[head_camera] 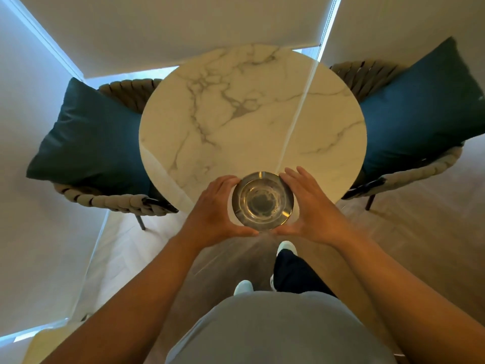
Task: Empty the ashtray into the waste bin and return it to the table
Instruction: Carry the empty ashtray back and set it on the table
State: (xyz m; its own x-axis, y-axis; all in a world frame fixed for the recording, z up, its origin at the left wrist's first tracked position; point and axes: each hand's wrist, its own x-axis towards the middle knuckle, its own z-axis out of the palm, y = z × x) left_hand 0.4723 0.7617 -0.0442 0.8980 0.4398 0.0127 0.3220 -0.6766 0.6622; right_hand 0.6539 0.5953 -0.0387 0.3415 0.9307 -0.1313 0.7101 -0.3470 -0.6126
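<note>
Both hands, left hand (pixel 214 206) and right hand (pixel 308 206), cup opposite sides of the round metal ashtray (pixel 262 201) at the near edge of the marble table (pixel 252 106), fingers curved against its rim; rigid, probably light, smooth and slippery, best gripped by the rim.

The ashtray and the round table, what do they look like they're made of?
The ashtray looks like polished metal, perhaps steel: silvery, with mirror-like reflections in its bowl and rim. The table looks like marble or a marble-look top: white, smooth, with grey veins and a soft sheen. Real stone or printed surface can't be told from here.
</note>
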